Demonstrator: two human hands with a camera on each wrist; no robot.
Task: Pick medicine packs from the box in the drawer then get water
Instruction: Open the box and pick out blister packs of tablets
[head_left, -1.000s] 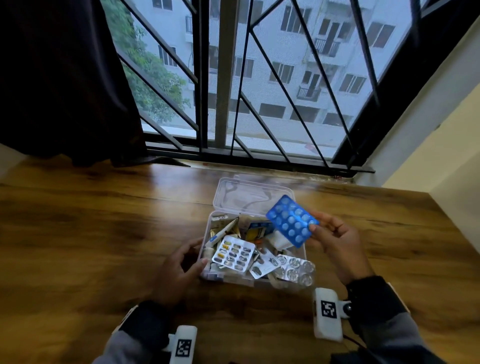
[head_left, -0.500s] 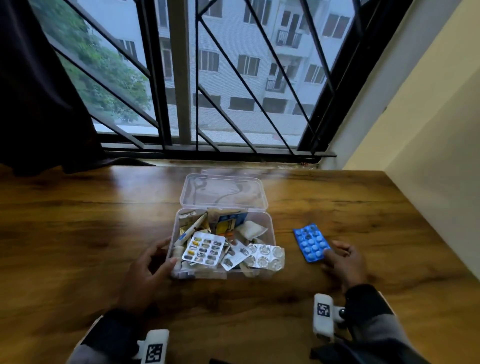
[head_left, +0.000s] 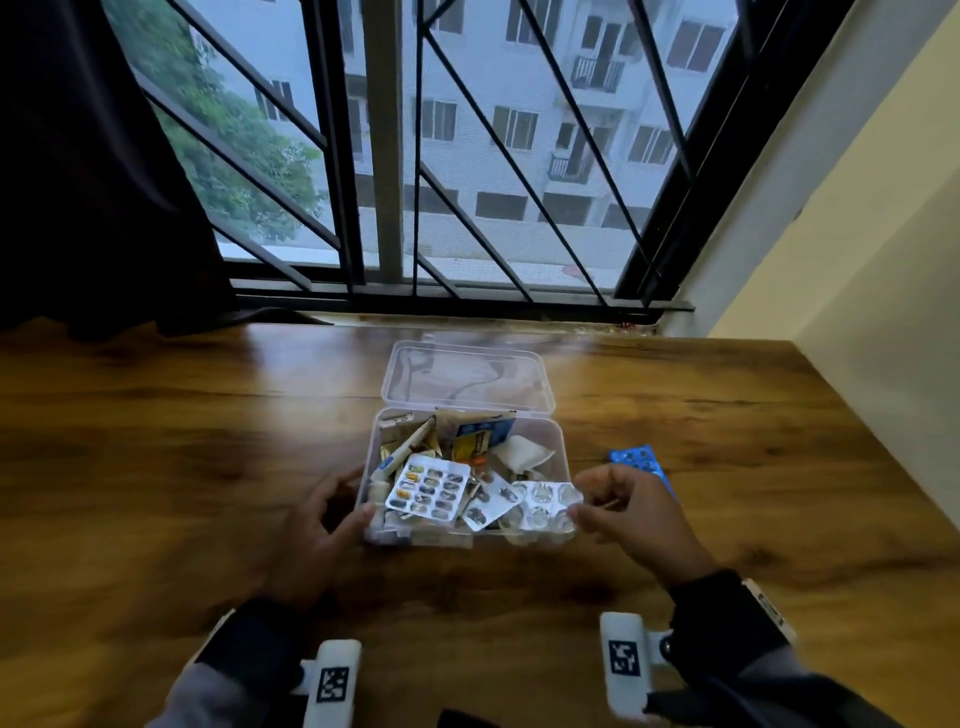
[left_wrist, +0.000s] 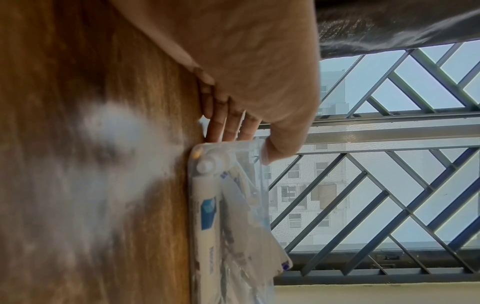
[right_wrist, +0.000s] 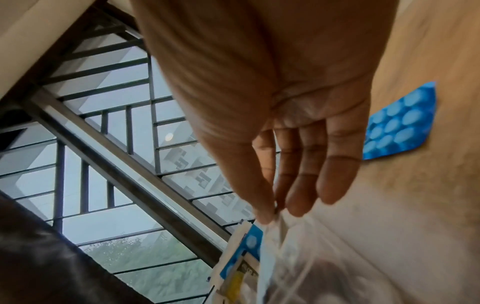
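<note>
A clear plastic box (head_left: 563, 441) with its lid folded back stands on the wooden table, filled with medicine packs. My left hand (head_left: 361, 491) grips its near-left corner, thumb on the rim and fingers on the side wall; the left wrist view shows this hand (left_wrist: 249, 142) at the box (left_wrist: 207, 205). My right hand (head_left: 579, 499) pinches the edge of a clear blister pack (head_left: 543, 501) lying at the box's near-right corner. The right wrist view shows the right hand (right_wrist: 275, 214) with thumb and finger closed on that pack (right_wrist: 298, 246). A blue blister pack (head_left: 636, 460) lies on the table beside the box.
A silver capsule strip (head_left: 428, 486) and a blue-and-yellow sachet (head_left: 483, 434) lie on top of the box's contents. Behind the table is a barred window (head_left: 467, 156), with a dark curtain (head_left: 93, 182) on the left and a wall (head_left: 857, 260) on the right.
My right hand laid the blue blister pack on the table right of the box, let go, and came back left to pinch the clear blister pack. The left hand stayed on the box.
</note>
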